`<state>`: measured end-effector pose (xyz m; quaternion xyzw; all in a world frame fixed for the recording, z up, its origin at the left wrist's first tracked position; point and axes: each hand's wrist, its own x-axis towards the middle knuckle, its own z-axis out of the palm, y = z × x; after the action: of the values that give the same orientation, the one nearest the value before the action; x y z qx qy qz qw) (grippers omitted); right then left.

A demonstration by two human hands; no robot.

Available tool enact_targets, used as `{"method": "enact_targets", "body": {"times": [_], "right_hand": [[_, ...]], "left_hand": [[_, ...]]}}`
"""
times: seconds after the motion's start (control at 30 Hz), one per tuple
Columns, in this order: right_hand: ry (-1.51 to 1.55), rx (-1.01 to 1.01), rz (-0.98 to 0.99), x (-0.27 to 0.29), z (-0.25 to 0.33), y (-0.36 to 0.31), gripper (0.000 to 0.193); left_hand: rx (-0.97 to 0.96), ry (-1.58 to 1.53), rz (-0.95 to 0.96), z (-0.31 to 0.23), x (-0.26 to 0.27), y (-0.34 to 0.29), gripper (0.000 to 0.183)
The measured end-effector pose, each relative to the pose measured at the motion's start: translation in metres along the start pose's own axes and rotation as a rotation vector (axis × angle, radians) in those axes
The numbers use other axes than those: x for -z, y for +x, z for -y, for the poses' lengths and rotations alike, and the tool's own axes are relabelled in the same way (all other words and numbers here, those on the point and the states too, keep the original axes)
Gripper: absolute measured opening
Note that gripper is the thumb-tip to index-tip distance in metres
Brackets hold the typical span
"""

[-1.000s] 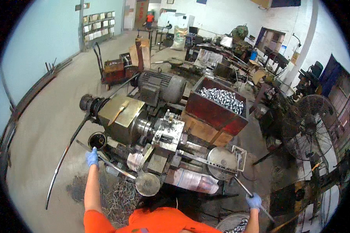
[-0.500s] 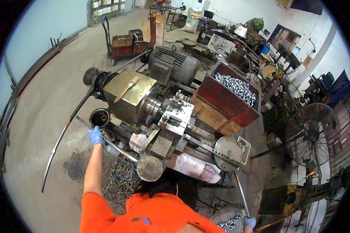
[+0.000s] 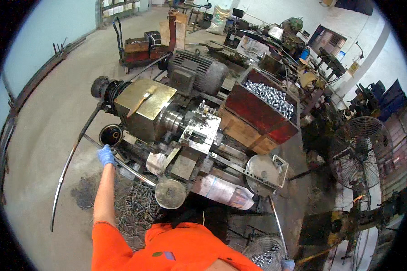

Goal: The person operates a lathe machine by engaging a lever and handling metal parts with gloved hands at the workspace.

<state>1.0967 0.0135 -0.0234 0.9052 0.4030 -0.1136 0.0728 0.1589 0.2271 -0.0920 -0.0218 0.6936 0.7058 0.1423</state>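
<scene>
My left hand (image 3: 106, 156), in a blue glove, is closed round a long metal lever (image 3: 141, 176) left of a lathe-like machine. That lever runs down to a round metal disc (image 3: 170, 193) at the machine's front. Low at the right, my right hand (image 3: 287, 264), also gloved in blue, is closed at the end of a second lever (image 3: 277, 221), partly cut off by the picture's edge. This lever slopes down from beside a larger round plate (image 3: 261, 174). Between the levers sit the machine's chuck (image 3: 172, 119) and a metal tool slide (image 3: 200, 132).
A brush (image 3: 141, 104) lies on the brass-coloured housing (image 3: 159, 95). Behind the slide, a red bin (image 3: 257, 108) holds many shiny metal parts. A mesh basket (image 3: 253, 247) with similar parts is near my right hand. Metal shavings (image 3: 135, 203) cover the floor. A fan (image 3: 359, 151) stands right.
The whole view has shifted slightly left and up. My right hand has moved a little lower with its lever's end. My left hand keeps its place on its lever.
</scene>
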Motion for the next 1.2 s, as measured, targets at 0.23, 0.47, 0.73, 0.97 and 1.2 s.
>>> {"method": "enact_targets", "body": {"times": [0.23, 0.47, 0.73, 0.97, 1.2], "right_hand": [[-0.024, -0.087, -0.159, -0.016, 0.010, 0.007, 0.042], [-0.032, -0.128, -0.213, -0.025, 0.006, 0.005, 0.041], [-0.076, -0.189, -0.282, -0.041, -0.012, 0.003, 0.040], [-0.091, -0.209, -0.310, -0.044, -0.010, 0.003, 0.037], [-0.048, -0.205, -0.254, -0.040, -0.010, -0.002, 0.038]], "left_hand": [[-0.061, 0.027, -0.029, 0.003, -0.003, 0.001, 0.015], [-0.084, 0.011, -0.055, -0.008, -0.005, -0.009, 0.012], [-0.107, 0.032, -0.044, 0.014, -0.015, 0.011, 0.015], [-0.110, -0.010, -0.100, -0.015, -0.007, -0.016, 0.017], [-0.081, -0.023, -0.077, -0.004, -0.006, -0.004, 0.017]]}}
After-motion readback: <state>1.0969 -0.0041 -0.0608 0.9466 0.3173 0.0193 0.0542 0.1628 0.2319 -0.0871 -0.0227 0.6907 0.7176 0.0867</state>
